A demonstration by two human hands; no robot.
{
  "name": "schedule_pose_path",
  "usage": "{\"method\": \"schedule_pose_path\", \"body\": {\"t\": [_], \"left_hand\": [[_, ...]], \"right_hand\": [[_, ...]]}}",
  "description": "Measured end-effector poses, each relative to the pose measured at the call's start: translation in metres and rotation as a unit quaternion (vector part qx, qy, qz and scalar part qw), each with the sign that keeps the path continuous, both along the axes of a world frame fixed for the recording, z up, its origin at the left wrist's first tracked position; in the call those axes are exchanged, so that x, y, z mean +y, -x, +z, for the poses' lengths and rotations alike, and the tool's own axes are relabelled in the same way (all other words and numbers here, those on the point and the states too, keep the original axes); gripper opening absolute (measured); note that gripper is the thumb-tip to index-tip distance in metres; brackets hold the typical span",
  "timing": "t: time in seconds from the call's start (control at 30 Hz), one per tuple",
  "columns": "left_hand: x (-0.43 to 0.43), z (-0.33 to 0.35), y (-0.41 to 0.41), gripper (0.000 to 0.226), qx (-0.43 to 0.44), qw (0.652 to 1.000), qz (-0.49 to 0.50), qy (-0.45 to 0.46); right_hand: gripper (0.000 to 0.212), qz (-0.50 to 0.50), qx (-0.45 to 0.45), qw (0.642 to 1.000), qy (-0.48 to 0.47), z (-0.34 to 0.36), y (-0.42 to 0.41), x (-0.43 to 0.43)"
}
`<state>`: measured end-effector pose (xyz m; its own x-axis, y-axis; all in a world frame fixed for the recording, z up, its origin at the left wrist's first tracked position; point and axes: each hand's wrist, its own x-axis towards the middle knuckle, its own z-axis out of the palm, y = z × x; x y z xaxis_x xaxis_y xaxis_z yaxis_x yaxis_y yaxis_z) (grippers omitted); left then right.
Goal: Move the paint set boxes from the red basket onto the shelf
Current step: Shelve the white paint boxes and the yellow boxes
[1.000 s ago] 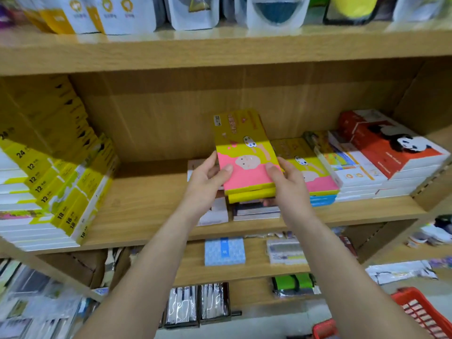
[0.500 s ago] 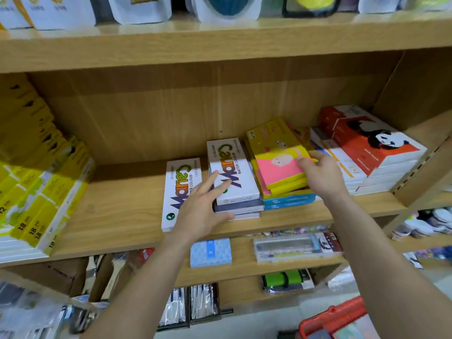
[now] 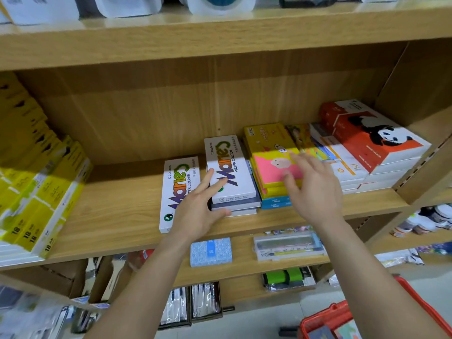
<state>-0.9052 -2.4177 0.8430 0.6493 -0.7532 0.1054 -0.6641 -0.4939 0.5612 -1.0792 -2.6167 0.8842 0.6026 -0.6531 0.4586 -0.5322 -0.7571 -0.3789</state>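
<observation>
Our right grip (image 3: 315,192) and left grip (image 3: 195,209) now spread wide, empty, the paint set boxes (image 3: 271,152) left on the shelf (image 3: 122,211) just beyond, load delivered

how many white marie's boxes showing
2. The flat Marie's box lies on the shelf behind the left hand; the stacked Marie's box tops the pile beside it. Lower ones may match.
</observation>
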Motion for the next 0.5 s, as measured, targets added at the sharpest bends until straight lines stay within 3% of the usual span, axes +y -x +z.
{"method": "schedule_pose_path", "body": {"t": [0.1, 0.2, 0.27, 0.33, 0.4, 0.5], "left_hand": [[0.000, 0.000, -0.001, 0.083, -0.002, 1.000, -0.006, -0.004], [0.006, 0.001, -0.004, 0.097, -0.016, 0.999, -0.026, -0.034], [0.019, 0.003, -0.011, 0.111, -0.003, 0.999, 0.014, -0.041], [0.042, 0.000, -0.019, 0.121, 0.002, 0.994, 0.080, -0.073], [0.068, -0.007, -0.022, 0.123, 0.001, 0.987, 0.098, -0.130], [0.091, -0.018, -0.019, 0.100, -0.031, 0.986, 0.085, -0.143]], "right_hand": [[0.062, 0.079, 0.111, 0.991, -0.013, -0.012, -0.006, 0.002], [0.068, 0.074, 0.113, 0.991, -0.008, -0.017, -0.009, 0.000], [0.064, 0.064, 0.105, 0.992, -0.003, -0.019, -0.009, 0.000], [0.058, 0.047, 0.072, 0.996, -0.003, -0.015, -0.010, 0.005], [0.047, 0.040, -0.022, 0.999, 0.029, -0.014, -0.012, 0.021], [0.030, 0.100, -0.112, 0.984, 0.091, -0.022, -0.022, 0.061]]}}
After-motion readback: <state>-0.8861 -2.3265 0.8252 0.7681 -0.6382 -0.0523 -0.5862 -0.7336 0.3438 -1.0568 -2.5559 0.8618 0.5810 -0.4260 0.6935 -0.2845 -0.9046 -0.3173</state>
